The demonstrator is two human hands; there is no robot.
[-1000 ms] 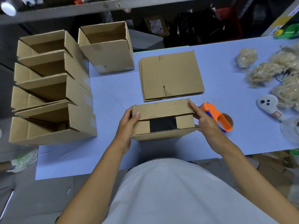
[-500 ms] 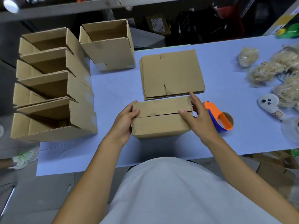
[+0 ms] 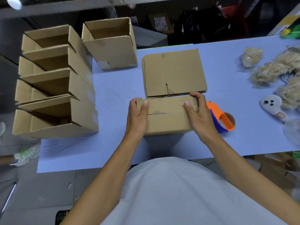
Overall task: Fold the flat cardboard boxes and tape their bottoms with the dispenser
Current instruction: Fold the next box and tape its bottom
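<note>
Since half a second ago, both bottom flaps lie closed. Left hand and right hand clamp the box ends, thumbs pressing the seam. Light, stiff corrugate; hold the edges. Dispenser sits just right of the right grip.

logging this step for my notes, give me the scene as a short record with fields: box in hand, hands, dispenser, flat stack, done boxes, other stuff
box in hand: box on the table, bottom flaps closed, seam untaped
left hand: left hand grips the box's left end, thumb on top
right hand: right hand grips the right end, thumb on top
dispenser: orange and blue dispenser lies right of the box, untouched
flat stack: flat boxes just behind the box
done boxes: folded boxes in a row at left, open
other: straw bundles at far right
</note>
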